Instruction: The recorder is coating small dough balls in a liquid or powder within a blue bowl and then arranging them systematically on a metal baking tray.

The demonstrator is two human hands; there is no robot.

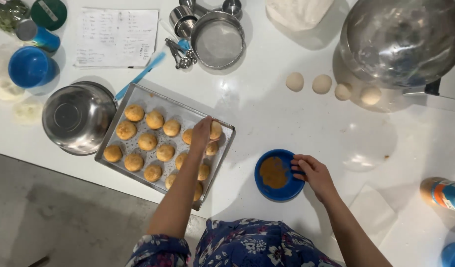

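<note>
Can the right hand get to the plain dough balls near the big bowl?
Probably yes. The right hand rests on the blue dish, and only bare counter lies between it and the dough balls.

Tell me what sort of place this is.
Most likely a home kitchen counter set up for baking. A metal tray holds rows of coated dough balls, plain dough balls wait on the white worktop, and a sieve and measuring spoons lie nearby.
</note>
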